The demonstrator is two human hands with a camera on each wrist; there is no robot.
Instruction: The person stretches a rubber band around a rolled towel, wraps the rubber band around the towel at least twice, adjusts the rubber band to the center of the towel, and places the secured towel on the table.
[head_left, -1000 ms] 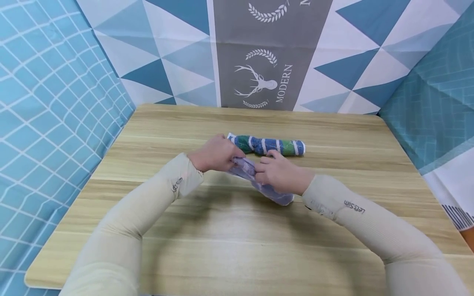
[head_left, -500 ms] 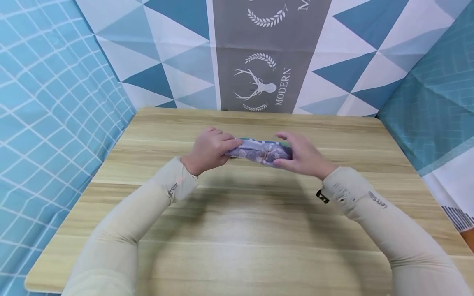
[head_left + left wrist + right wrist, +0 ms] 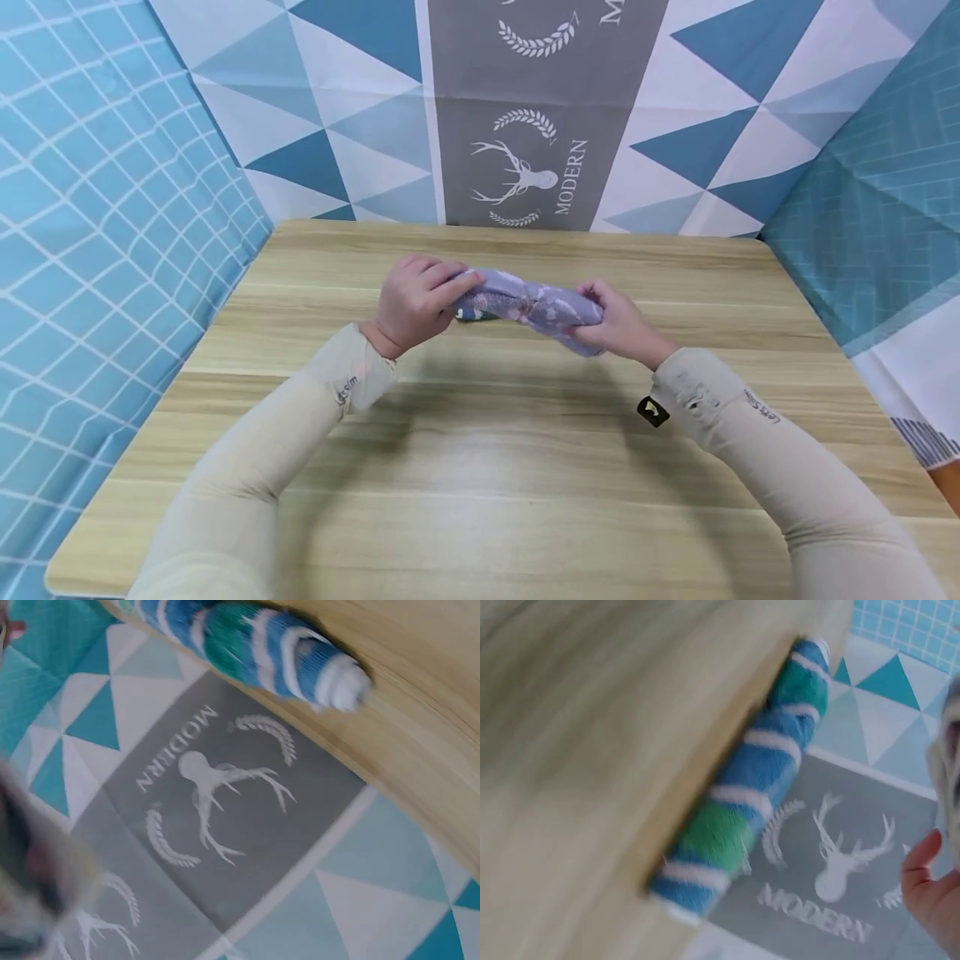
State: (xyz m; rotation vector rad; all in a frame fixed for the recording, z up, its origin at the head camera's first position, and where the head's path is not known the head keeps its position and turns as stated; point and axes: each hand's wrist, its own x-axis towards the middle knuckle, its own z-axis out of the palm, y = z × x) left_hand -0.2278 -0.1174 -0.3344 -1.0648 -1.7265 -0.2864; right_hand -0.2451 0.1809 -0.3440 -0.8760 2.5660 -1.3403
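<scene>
A rolled purple towel (image 3: pixel 558 307) with a pale pattern hangs above the table, stretched between both hands and pinched in at its middle. The left hand (image 3: pixel 423 298) grips one end, thumb along the top. At the other end, the right hand (image 3: pixel 624 329) holds the roll between thumb and fingers. Behind it lies a rolled striped towel (image 3: pixel 739 799) in blue, green and white; the head view shows only a small part of it below the purple one. In the right wrist view, part of the right hand (image 3: pixel 934 892) appears at the edge.
The wood-grain table (image 3: pixel 480 467) spreads under both arms, its far edge against a patterned backdrop (image 3: pixel 540 108). A blue checked cloth (image 3: pixel 90 250) hangs at the left. On the right hangs a teal cloth (image 3: pixel 892 208).
The purple towel has gone from a slack bunch near the table to a raised roll held at both ends. The right hand moved right and now grips its end; the striped towel is mostly covered.
</scene>
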